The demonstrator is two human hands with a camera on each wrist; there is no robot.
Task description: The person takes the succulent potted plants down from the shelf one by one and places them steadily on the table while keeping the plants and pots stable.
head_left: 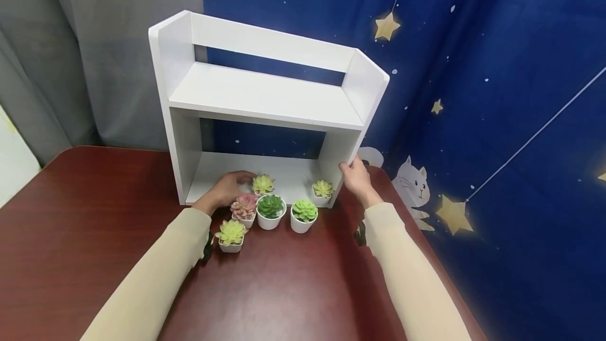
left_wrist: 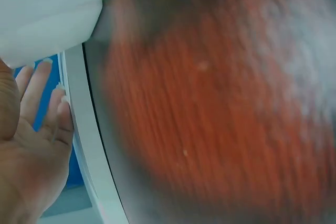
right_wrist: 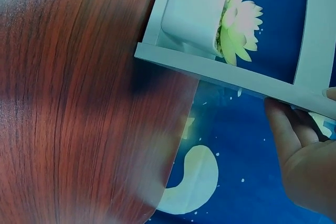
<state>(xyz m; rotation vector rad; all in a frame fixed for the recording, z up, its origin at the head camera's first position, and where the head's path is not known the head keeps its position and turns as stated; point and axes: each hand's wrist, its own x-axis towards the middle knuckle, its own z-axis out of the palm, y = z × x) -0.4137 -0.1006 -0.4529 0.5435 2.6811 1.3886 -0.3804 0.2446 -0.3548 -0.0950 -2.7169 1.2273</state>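
A white two-tier shelf (head_left: 265, 96) stands on the table. My right hand (head_left: 357, 178) grips its right side panel, fingers (right_wrist: 283, 135) outside and thumb inside. On the lower board, my left hand (head_left: 227, 189) has its fingertips beside a yellow-green succulent (head_left: 262, 184) in a white pot. In the left wrist view the fingers look extended and apart, and a blurred white surface (left_wrist: 63, 9) covers part of the hand. Another yellow-green succulent (head_left: 323, 189) sits at the lower board's right end.
In front of the shelf stand a pink succulent (head_left: 244, 207), a dark green one (head_left: 270, 207), a bright green one (head_left: 304, 210) and a yellow-green one (head_left: 231, 233), all potted. The reddish-brown table (head_left: 274, 288) has its right edge near my right arm. Curtains hang behind.
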